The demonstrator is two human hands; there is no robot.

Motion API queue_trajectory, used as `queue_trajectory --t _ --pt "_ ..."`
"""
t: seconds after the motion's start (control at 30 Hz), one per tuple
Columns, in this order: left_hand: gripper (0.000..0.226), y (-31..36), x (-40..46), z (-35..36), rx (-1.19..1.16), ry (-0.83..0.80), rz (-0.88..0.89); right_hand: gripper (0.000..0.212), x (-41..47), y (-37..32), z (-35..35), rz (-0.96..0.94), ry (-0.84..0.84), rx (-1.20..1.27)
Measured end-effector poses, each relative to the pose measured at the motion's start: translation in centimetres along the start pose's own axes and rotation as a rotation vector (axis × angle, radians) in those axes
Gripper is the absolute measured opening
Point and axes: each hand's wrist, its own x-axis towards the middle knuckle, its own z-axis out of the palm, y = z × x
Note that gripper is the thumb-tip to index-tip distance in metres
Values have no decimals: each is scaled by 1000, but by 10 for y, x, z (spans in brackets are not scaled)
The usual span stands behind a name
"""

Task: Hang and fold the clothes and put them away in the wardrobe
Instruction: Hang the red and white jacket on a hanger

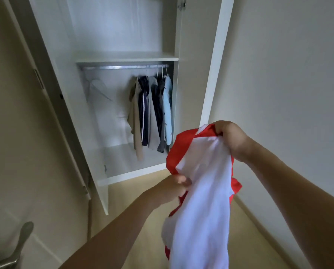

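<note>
I hold a red and white garment [199, 200] in front of the open white wardrobe [127, 59]. My right hand [232, 138] grips its upper red edge. Lower down, my left hand [174, 188] pinches the red trim at the garment's left side. The white cloth hangs down between my arms toward the bottom of the view. Inside the wardrobe, several garments [152, 111] hang on hangers from a metal rail [113, 67], bunched at the right end.
An empty hanger [98, 88] hangs at the rail's left end. A shelf sits above the rail. The wardrobe doors [201, 55] stand open on both sides. A room door with a metal lever handle [20, 243] is at lower left. The floor is light wood.
</note>
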Motion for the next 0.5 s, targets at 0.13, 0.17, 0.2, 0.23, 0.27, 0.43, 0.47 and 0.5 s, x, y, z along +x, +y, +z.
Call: queue_trajectory --t 0.13,0.17,0.2,0.23,0.27,0.43,0.47,0.5 --pt "63 18 48 -51 5 560 49 42 35 -24 -10 -163 -59 -256" --pt "69 21 65 -62 76 634 87 42 46 -26 -12 -193 -59 -266" --pt "65 25 82 -71 144 651 141 40 57 -26 -15 -218 -58 -271" --pt "48 27 101 -79 188 610 217 37 69 -26 -18 -242 -62 -310" --pt "27 27 115 -86 208 556 283 30 80 -23 -21 -267 -62 -371" --pt "58 46 158 -112 -98 418 230 35 151 0 -47 -271 -102 -559" --pt "62 50 169 -116 -125 307 207 36 166 3 -53 -283 -106 -577" --pt "55 53 181 -119 -88 217 190 36 182 6 -57 -288 -110 -592"
